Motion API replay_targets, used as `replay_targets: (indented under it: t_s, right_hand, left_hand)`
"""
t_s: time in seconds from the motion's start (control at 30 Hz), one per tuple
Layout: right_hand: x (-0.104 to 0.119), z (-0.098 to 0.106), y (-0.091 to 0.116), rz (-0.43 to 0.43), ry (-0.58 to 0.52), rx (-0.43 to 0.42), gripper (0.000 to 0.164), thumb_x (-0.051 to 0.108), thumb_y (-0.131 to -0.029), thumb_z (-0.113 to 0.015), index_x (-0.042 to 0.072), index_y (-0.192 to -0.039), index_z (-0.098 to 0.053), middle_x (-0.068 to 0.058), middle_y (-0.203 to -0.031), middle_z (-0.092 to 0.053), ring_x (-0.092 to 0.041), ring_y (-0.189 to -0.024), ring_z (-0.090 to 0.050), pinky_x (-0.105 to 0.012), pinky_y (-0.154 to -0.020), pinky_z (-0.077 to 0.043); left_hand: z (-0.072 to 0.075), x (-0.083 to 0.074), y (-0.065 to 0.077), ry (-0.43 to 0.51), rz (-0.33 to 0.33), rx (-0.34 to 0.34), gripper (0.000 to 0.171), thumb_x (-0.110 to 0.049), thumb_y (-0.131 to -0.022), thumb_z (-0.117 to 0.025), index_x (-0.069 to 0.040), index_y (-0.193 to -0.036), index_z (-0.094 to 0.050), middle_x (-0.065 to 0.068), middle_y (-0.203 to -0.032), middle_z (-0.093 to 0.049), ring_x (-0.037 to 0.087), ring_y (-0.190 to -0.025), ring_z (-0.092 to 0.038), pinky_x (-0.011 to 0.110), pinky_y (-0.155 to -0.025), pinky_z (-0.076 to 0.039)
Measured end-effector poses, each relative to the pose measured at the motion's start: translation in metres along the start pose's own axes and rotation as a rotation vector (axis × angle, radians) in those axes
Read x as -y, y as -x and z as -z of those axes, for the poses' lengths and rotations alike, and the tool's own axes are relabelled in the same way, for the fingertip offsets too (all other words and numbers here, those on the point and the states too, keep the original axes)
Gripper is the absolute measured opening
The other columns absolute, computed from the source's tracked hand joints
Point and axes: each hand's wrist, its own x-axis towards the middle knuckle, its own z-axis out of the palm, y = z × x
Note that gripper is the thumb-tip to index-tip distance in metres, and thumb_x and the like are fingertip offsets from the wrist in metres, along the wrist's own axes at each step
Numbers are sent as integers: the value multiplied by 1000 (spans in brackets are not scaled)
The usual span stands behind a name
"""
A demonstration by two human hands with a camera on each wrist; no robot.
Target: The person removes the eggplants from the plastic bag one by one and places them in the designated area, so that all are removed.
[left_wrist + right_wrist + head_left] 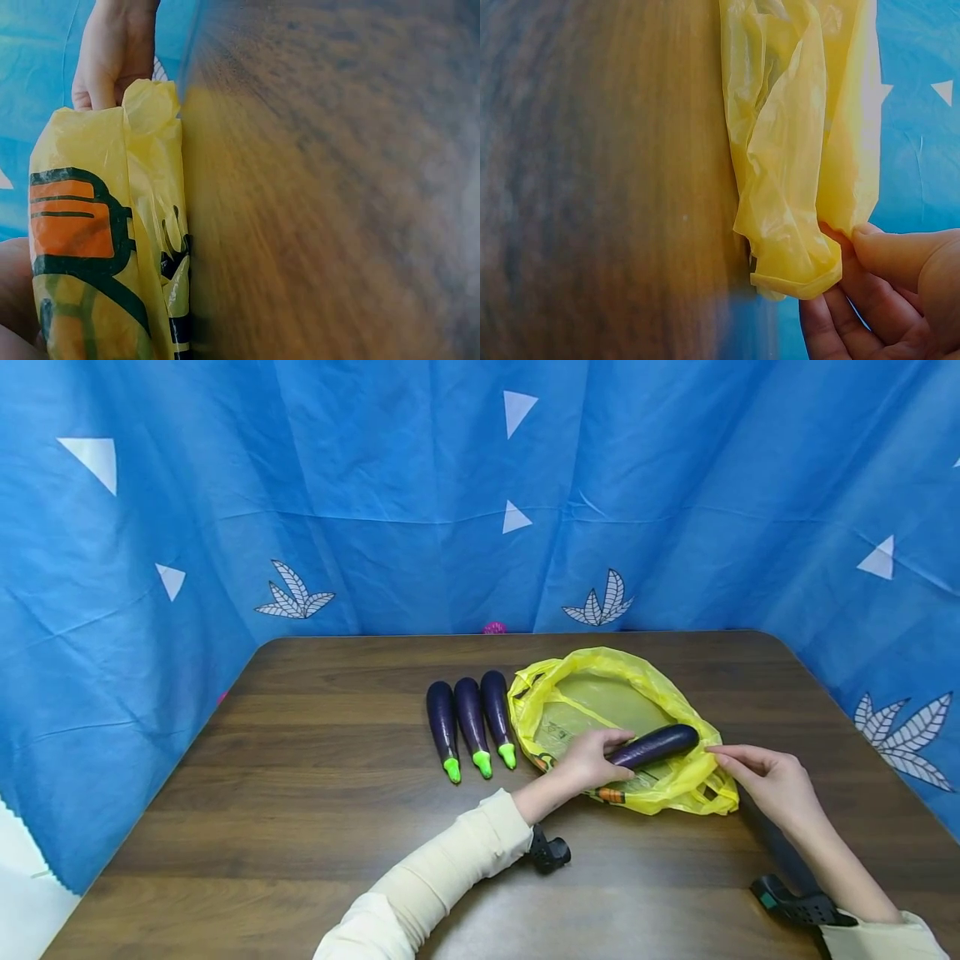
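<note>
My left hand point(588, 763) grips an eggplant point(656, 746) near one end, over the mouth of a yellow plastic bag point(543, 714). The eggplant's dark, rounded end points right, toward the bag's right rim; its other end is hidden by the hand. At that rim, my right hand point(776, 785) pinches the bag's edge between thumb and fingers, as the right wrist view shows with the thumb point(896, 255) against the plastic. The bag lies spread on the table with its mouth facing up. In the left wrist view the bag's printed side point(75, 225) hides most of the left hand.
Left of the bag, three more eggplants point(470, 727) lie side by side, bright green stem ends toward me. Everything rests on a brown wooden table point(300, 827). Behind it hangs a blue curtain point(390, 485) with white triangles and leaf prints.
</note>
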Motion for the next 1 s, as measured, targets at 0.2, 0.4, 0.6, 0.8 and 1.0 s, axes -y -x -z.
replay_targets:
  t_s: [0.2,0.4,0.6,0.8,1.0]
  right_hand:
    - [0,-1,-1,-8,-6,-3,31,21,-95,-58,-5,-108,-68,-10,-98,-68,18,-83,-45,-6,-65,-42]
    - [0,-2,0,8,-11,-10,30,20,-95,-58,-6,-107,-67,-4,-96,-68,17,-82,-47,-7,-65,-43]
    - [0,-1,1,3,-9,-9,31,20,-95,-57,-6,-107,-67,-5,-96,-69,18,-82,-46,-6,-65,-42]
    - [0,-1,1,-6,-7,-4,31,21,-95,-57,-6,-108,-67,-9,-96,-68,19,-82,-46,-5,-66,-42]
    - [0,-1,0,-2,4,-10,31,21,-95,-57,-5,-107,-68,-7,-96,-68,18,-82,-46,-6,-65,-42]
  left_hand:
    - [0,0,0,12,-8,9,54,-2,-76,-77,-5,-126,-59,3,-120,-61,7,-104,-58,12,-80,-42]
    - [0,-1,0,69,8,4,52,0,-76,-76,-4,-125,-59,5,-119,-61,9,-103,-59,13,-82,-43]
    - [0,-2,2,78,4,-4,50,-1,-77,-75,-2,-124,-59,6,-118,-62,9,-101,-59,13,-83,-43]
    - [0,-3,3,115,5,-30,45,-2,-79,-74,-1,-121,-61,6,-115,-64,9,-100,-60,13,-83,-43]
    - [1,-2,4,202,30,-45,37,-1,-81,-71,1,-117,-63,7,-113,-65,10,-98,-61,14,-79,-46]
